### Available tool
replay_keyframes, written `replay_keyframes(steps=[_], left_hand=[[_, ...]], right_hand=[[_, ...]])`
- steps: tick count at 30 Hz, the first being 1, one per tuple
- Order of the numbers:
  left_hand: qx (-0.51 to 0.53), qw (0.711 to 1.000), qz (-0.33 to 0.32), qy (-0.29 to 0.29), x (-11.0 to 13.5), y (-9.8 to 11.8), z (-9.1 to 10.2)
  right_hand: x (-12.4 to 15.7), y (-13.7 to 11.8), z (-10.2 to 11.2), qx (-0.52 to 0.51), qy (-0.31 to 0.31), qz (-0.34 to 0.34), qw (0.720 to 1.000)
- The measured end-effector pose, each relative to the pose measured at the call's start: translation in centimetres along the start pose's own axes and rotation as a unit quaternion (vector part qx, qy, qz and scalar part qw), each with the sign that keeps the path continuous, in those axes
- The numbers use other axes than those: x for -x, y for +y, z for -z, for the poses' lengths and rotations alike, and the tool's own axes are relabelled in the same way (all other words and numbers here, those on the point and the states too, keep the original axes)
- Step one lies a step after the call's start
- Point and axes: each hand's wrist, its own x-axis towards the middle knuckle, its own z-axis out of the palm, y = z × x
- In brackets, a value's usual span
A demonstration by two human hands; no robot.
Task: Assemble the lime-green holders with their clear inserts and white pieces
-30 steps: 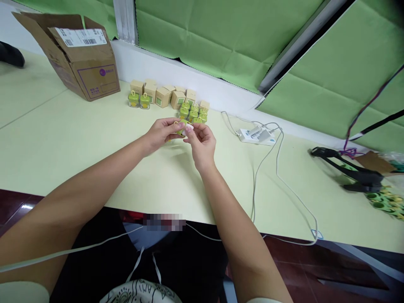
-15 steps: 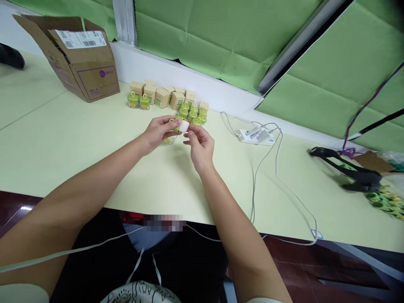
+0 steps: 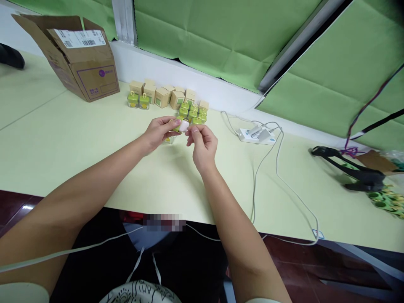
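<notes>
My left hand (image 3: 160, 131) is closed around a small green lid (image 3: 178, 125), its thumb on top. A white, rounded pad-like piece (image 3: 184, 126) shows on the side of the lid facing right. My right hand (image 3: 203, 145) is pinched at the right edge of this white piece; whatever lies between its fingertips is too small to make out. Below my left fingers a clear little jar (image 3: 169, 139) stands on the table, partly hidden. Just behind the hands are several green-lidded jars (image 3: 192, 113) with loop handles.
Small cardboard boxes (image 3: 162, 97) line the wall, with two more green-lidded jars (image 3: 144, 102) in front. A large open carton (image 3: 91, 71) stands at the left. To the right lie a power strip (image 3: 257, 135) with trailing white cables and a black curved object (image 3: 353, 170).
My right hand has shifted slightly right, and its fingers have drawn closer together. The left hand keeps its hold on the green lid.
</notes>
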Motion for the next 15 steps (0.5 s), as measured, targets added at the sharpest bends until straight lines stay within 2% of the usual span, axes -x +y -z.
replay_keyframes(steps=[2, 5, 6, 7, 9, 11, 12, 13, 15], left_hand=[[-0.008, 1.0, 0.002, -0.006, 0.1, 0.1, -0.1], [-0.008, 1.0, 0.002, -0.013, 0.3, 0.2, -0.4], [-0.005, 1.0, 0.002, -0.013, 0.3, 0.2, -0.5], [-0.003, 1.0, 0.003, -0.012, 0.4, 0.2, -0.6], [0.001, 1.0, 0.004, -0.003, 0.3, 0.0, -0.6], [0.001, 1.0, 0.006, 0.007, 0.3, -0.1, -0.5], [-0.001, 1.0, 0.008, 0.007, 0.2, -0.2, -0.4], [-0.001, 1.0, 0.008, 0.004, 0.3, -0.2, -0.4], [0.001, 1.0, 0.002, -0.008, 0.3, -0.1, -0.5]], right_hand=[[-0.2, 0.5, 0.0, -0.016, -0.016, -0.039, 0.999], [-0.9, 1.6, 0.5, 0.002, 0.028, -0.141, 0.99], [-1.0, 1.8, 0.7, 0.01, 0.043, -0.157, 0.987], [-1.1, 1.7, 0.9, 0.012, 0.054, -0.151, 0.987], [-1.0, 1.2, 1.0, -0.001, 0.058, -0.087, 0.994], [-0.7, 0.6, 1.0, -0.012, 0.033, -0.013, 0.999], [-0.5, 0.5, 0.9, -0.007, 0.012, 0.002, 1.0], [-0.3, 0.5, 0.9, 0.007, -0.007, -0.003, 1.0], [-0.2, 1.2, 0.9, 0.054, -0.034, -0.054, 0.997]])
